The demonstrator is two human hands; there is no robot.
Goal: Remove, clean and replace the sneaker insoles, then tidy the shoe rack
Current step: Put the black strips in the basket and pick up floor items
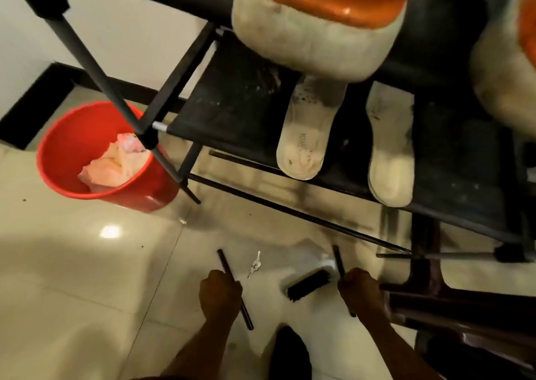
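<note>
The left hand (pixel 220 292) and right hand (pixel 358 288) each grip a black rod (pixel 224 260), which should probably enter the shoe rack (pixel 237 98) straight, without shaking the insoles (pixel 304 139).

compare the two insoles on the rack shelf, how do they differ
The left insole has its far end hidden under the sneaker above, while the right insole shows nearly its whole length. The left insole carries small printed lettering and the right insole shows none. The left insole is thickly dark-speckled at its far end, while the right insole has fewer marks. Both are off-white, dirty and flat on the black shelf.
</note>
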